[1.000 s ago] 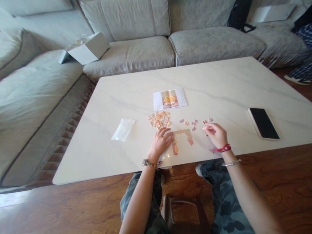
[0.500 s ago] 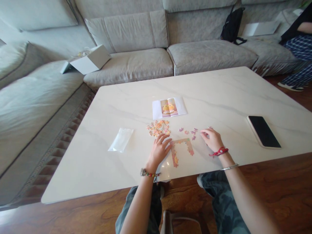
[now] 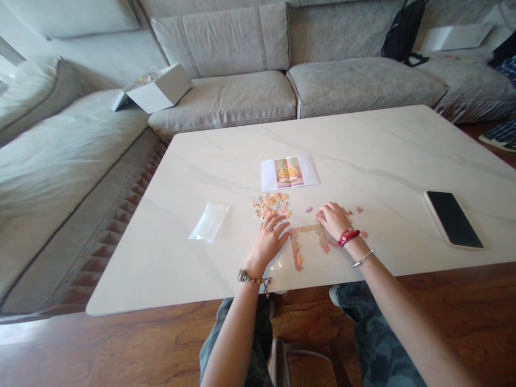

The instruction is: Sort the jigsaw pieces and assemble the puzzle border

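A partly joined puzzle frame (image 3: 300, 243) lies near the front edge of a white marble table (image 3: 387, 145). My left hand (image 3: 271, 239) rests flat beside the frame's left side, fingers spread. My right hand (image 3: 332, 219) hovers palm down over the frame's upper right corner and the loose pieces there, fingers curled; what is under them is hidden. A heap of loose puzzle pieces (image 3: 270, 204) sits just behind my left hand. A few single pieces (image 3: 358, 210) lie to the right. A reference picture sheet (image 3: 289, 172) lies further back.
An empty clear plastic bag (image 3: 210, 221) lies left of the heap. A black phone (image 3: 453, 218) lies at the table's right. A grey sofa (image 3: 226, 91) wraps round the table, with an open white box (image 3: 159, 88) and a black bag (image 3: 402, 32) on it. Another person's leg (image 3: 500, 134) shows far right.
My right hand has moved left from the scattered pieces to the frame's upper right corner. My left hand has stayed beside the frame. The camera has shifted slightly.
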Motion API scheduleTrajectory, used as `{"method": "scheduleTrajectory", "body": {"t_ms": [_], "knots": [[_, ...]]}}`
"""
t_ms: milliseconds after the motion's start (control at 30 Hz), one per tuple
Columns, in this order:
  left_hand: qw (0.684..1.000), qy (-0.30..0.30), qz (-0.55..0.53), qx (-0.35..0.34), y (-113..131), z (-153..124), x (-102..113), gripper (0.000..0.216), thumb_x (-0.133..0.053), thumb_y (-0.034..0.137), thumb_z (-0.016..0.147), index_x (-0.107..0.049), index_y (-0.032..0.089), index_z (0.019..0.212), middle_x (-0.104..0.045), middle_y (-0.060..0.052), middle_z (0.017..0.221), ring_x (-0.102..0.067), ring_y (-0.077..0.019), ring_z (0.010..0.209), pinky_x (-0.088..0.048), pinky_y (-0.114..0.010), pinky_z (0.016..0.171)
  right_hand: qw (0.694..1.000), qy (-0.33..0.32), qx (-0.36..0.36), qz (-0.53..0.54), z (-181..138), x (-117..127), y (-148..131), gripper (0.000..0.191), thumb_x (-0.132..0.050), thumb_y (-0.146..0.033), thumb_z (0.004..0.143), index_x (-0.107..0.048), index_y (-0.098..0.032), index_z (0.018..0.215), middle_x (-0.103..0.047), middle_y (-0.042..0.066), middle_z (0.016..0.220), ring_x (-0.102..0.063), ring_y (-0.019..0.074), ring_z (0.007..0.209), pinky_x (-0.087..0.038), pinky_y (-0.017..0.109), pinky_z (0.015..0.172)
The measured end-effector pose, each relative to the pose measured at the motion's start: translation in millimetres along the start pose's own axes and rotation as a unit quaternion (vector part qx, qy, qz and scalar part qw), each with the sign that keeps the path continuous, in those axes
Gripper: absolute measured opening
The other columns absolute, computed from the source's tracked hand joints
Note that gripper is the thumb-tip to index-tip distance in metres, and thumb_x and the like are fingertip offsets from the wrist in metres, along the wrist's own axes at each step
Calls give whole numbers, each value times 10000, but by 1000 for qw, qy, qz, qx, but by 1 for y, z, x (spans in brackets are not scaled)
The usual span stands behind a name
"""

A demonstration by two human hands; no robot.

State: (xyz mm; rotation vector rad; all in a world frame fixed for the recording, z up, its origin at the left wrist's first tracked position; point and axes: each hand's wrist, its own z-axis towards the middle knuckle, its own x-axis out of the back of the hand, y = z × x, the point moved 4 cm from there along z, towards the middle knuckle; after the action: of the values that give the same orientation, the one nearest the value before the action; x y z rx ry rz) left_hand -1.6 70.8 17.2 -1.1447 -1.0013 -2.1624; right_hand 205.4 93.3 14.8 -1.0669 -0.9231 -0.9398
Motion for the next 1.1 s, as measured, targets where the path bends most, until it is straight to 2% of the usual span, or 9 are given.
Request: {"method": "scheduleTrajectory", "body": {"t_ms": [200,300,400,500,600,800,1100], "knots": [[1000,-9,-2,1,2,-1,-1,209,-486,305,838,-580,222,1005,-556,-67,1127,-425,-235,1141,-423,-429,899,990,16,77,118,-41,30,-12,31,-539,-216,786,-565,-201,794,-629,41,802,-566,183,792,-442,329,749],[1000,-11,1,-1,3,-1,-3,211,-489,307,837,-581,221,1007,-558,-67,1120,-425,-234,1137,-425,-428,895,986,5,95,137,-65,35,-22,77,-538,-220,790,-565,-203,860,-632,43,805,-577,171,768,-460,307,713],[1000,-11,4,-5,3,-2,-4,210,-490,302,837,-581,220,1008,-555,-65,1126,-427,-230,1133,-425,-421,896,982,-17,128,136,-80,34,-30,64,-544,-202,789,-567,-196,848,-618,32,724,-568,150,690,-463,287,667],[1000,-12,10,-8,2,-3,-4,213,-484,289,841,-576,219,1020,-545,-64,1142,-424,-228,1136,-422,-418,902,977,-30,165,128,-86,34,-32,39,-534,-182,796,-570,-188,784,-623,32,700,-563,145,686,-461,284,659],[1000,-13,14,-8,1,-3,-4,219,-476,284,845,-570,221,1033,-539,-63,1151,-423,-226,1136,-416,-421,910,975,-17,185,124,-90,35,-28,87,-510,-173,812,-585,-184,769,-655,41,766,-572,149,727,-467,297,694],[1000,-17,13,-9,1,-2,-6,218,-480,284,843,-569,223,1033,-537,-63,1150,-417,-225,1142,-409,-421,920,974,12,203,95,-101,32,-21,151,-486,-167,828,-627,-185,776,-677,47,837,-601,151,773,-472,322,767],[1000,-14,8,-12,2,-1,-7,212,-478,280,843,-573,225,1024,-536,-66,1151,-421,-226,1140,-411,-429,916,975,19,207,82,-104,29,-20,176,-487,-168,826,-655,-191,779,-684,50,862,-608,152,775,-483,326,773]]}}
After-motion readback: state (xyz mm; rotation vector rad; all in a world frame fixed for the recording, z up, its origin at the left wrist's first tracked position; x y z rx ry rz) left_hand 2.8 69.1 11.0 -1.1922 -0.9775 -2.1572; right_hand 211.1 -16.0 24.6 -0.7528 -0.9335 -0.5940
